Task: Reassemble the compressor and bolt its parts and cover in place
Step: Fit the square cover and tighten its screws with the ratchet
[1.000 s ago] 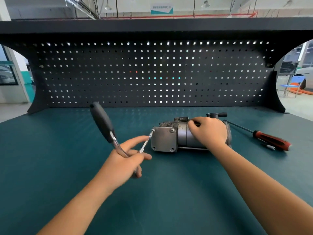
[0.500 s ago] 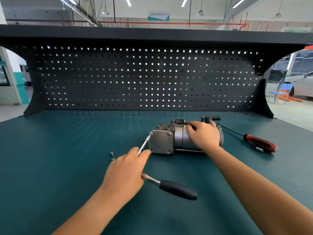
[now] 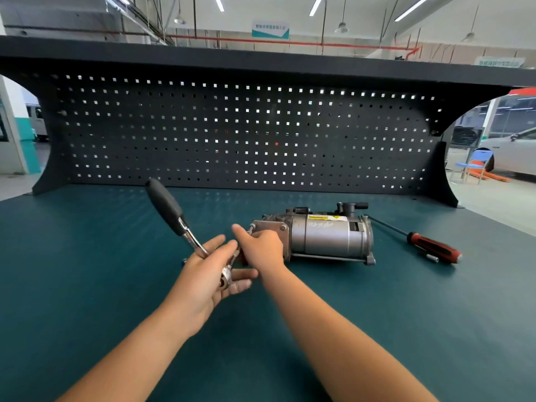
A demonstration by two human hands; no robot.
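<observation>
left hand [image 3: 211, 274]: at 6 o'clock, holds the ratchet [image 3: 165, 203] near its head, lower fingers splayed.
ratchet: handle now stands up toward 11 o'clock. Half a second ago it lay low at 4 o'clock of this hand, so probably one full swing on the bolt.
extension [image 3: 235, 256]: runs from the ratchet head toward 1 o'clock, to the cover's upper-left corner.
right hand [image 3: 262, 248]: has left the compressor body and now pinches the extension just by the cover, index out.
bolt [image 3: 184, 260]: small and loose on the bench [image 3: 87, 300], at 9 o'clock of the left hand. Probably still to fit.
cover [image 3: 271, 227]: seated on the compressor's left end, one corner bolt showing.
compressor [image 3: 327, 236]: lies on its side at bench centre, body now bare. Nothing braces it, so it may shift under torque.
screwdriver [image 3: 432, 248]: at 3 o'clock of the compressor, idle.
pegboard [image 3: 246, 134]: at 12 o'clock, far back.
</observation>
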